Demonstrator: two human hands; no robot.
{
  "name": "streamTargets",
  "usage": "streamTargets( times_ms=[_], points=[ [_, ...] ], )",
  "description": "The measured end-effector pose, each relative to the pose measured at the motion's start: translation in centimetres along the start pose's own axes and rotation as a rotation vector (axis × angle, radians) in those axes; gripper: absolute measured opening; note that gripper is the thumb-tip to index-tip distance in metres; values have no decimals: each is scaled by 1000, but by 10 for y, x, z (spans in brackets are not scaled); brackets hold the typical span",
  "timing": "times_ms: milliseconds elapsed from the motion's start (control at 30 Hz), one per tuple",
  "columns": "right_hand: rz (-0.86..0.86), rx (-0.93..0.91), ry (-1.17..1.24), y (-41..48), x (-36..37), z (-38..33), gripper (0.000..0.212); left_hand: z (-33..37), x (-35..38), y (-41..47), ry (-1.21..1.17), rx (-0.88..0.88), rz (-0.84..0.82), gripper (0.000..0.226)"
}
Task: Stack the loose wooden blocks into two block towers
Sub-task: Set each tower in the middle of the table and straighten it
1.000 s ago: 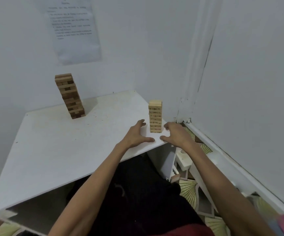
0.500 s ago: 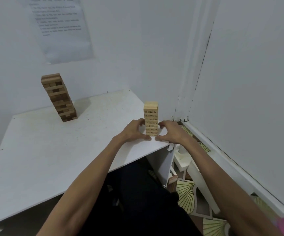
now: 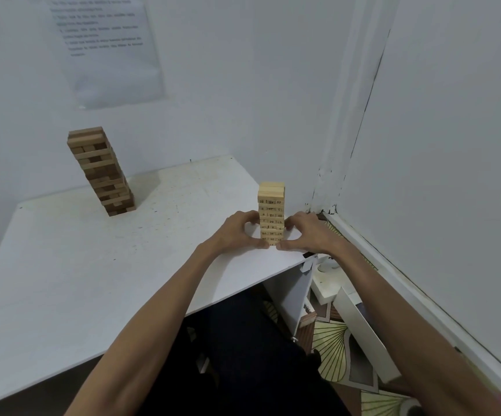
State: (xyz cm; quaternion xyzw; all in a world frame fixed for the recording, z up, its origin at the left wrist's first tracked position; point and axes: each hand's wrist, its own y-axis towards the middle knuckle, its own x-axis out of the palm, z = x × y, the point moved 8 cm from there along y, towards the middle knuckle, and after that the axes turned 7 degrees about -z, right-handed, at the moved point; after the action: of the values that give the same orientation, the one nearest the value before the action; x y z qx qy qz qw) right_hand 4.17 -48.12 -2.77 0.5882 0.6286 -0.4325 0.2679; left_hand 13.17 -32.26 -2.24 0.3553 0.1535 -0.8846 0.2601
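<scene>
A small pale tower of numbered wooden blocks [image 3: 271,205] stands upright near the right front corner of the white table [image 3: 93,274]. My left hand [image 3: 237,232] curls round its lower left side, thumb at the base. My right hand [image 3: 304,234] curls round its lower right side, thumb also at the base. A taller, darker block tower [image 3: 102,171] stands at the back left of the table, leaning slightly, far from both hands.
The table's right edge lies just past my right hand, with white boards [image 3: 360,322] and a patterned floor [image 3: 333,340] below. Two walls meet in a corner behind the pale tower. A printed sheet [image 3: 108,46] hangs on the back wall.
Both hands moved in from the table surface and closed round the base of the pale tower. The view shifted slightly; the towers stayed put.
</scene>
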Motion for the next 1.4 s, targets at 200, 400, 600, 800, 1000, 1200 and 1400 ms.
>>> streamTargets(
  times_ms=[200,400,600,800,1000,1200,1400],
  points=[
    [31,-34,13,6,0,4,79,-3,0,-1,-37,34,48,67],
    [50,-63,13,10,2,6,74,-3,2,-2,-71,51,68,67],
    [97,-102,67,13,6,10,63,-7,3,-2,-98,53,90,66],
    [157,-140,144,15,9,13,59,-8,3,-2,-86,52,123,77],
    [186,-166,135,15,7,11,58,-8,2,-1,-84,52,136,81],
    [202,-193,107,20,5,12,71,-10,1,1,-127,57,155,82],
    [190,-200,100,23,3,2,45,-14,-4,-1,-144,19,165,82]
  ],
)
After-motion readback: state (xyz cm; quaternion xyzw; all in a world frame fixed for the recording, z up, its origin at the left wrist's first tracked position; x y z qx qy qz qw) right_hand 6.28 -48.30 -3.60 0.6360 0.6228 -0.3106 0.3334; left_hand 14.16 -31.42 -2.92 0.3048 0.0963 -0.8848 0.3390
